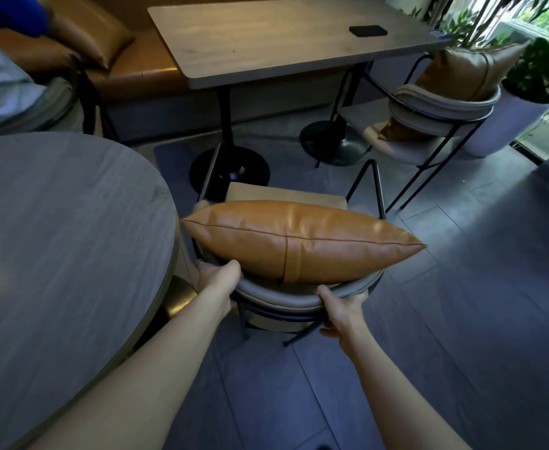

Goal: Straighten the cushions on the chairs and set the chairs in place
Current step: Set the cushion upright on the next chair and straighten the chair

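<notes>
Gripping the padded grey backrest of the near chair with both hands. Left hand wrapping over the left end of the backrest curve, grip closed on it, thumb on top, fingers tucked out of sight behind the padding. Right hand clamping the right part of the same backrest, grip closed, thumb lying on the top edge and fingers curling under the rim. Resting on the chair between and just beyond the two hands: a tan leather cushion, standing on its long edge against the inside of the backrest, seam uppermost, its lower edge touching the padding near both thumbs. Showing beyond the cushion, a strip of the pale seat and the black metal frame rising on either side. Standing just left of the chair, close to the left forearm, a round grey table. Sitting farther ahead, a rectangular wooden table with a small dark object on it. Waiting at the right of that table, a second chair carrying its own tan cushion, tilted against its backrest. Lining the far side, a tan bench.
</notes>
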`<state>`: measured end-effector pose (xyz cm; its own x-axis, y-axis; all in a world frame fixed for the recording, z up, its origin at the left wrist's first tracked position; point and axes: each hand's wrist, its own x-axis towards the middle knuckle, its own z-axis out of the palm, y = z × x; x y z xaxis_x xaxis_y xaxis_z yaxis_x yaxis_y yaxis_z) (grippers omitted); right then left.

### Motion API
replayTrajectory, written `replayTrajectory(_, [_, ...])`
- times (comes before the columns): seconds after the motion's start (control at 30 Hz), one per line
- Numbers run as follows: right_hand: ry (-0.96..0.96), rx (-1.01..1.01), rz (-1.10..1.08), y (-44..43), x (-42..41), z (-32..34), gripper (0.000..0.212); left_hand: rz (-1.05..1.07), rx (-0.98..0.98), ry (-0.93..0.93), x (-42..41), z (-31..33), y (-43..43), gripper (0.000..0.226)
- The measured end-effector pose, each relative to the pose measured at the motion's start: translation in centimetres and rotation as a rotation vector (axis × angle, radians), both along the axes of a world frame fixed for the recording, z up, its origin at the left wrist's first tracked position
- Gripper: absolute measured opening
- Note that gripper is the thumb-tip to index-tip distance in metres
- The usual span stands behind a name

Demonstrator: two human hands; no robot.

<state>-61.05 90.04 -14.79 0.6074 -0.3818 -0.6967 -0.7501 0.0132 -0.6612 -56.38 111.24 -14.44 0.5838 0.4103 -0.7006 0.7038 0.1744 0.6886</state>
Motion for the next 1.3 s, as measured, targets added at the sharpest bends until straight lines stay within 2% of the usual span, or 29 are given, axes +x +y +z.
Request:
replayTrajectory(0.33, [-0.019,0.01,0.096,-3.3,7.2,-1.0,0.115,0.088,-0.003,-0.02,4.8,-0.7,-2.4,0.09])
replayTrajectory(0.7, [0.041,-0.002,0.272,-7.1,15.6,-1.2,0.117,0.143,0.052,0.022,10.4,-1.0,-6.3,0.087])
replayTrajectory(1.0, [0.019,-0.047,0.367,-8.4,21.6,-1.1,0.111,0.154,-0.016,0.054,14.4,-0.6,-6.9,0.083])
replayTrajectory(1.3, [-0.002,-0.061,0.415,-7.6,27.8,-1.1,0.105,0.13,-0.016,0.025,18.5,-0.4,-5.9,0.101])
